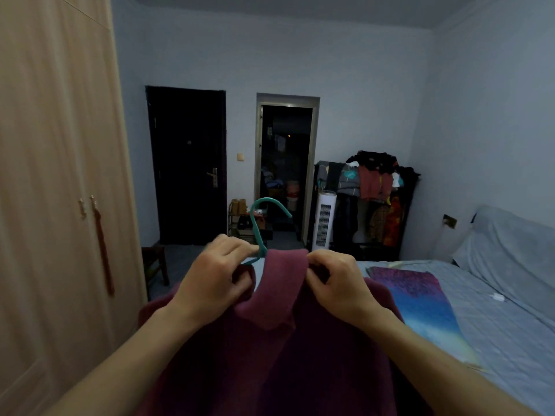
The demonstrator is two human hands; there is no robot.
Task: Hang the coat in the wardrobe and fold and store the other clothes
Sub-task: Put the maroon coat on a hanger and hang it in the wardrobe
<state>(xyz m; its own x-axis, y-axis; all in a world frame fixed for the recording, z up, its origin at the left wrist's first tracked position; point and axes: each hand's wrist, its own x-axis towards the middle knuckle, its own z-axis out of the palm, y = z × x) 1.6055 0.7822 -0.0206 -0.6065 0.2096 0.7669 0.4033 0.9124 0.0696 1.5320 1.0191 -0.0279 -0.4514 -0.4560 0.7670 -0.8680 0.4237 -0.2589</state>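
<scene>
A maroon coat (279,349) hangs in front of me on a teal hanger (260,223), whose hook sticks up above the collar. My left hand (216,277) grips the coat's left shoulder and the hanger beneath its neck. On the other side of the collar, my right hand (336,280) pinches the cloth at the right shoulder. The light wooden wardrobe (57,181) stands at my left with its doors closed. A folded blue and purple cloth (417,298) lies on the bed.
The bed (495,319) with a grey sheet fills the right side. A clothes rack (375,199) loaded with garments and a white tower fan (322,220) stand at the far wall. A dark door (189,163) and an open doorway (285,163) lie ahead, a small stool (154,262) by the wardrobe.
</scene>
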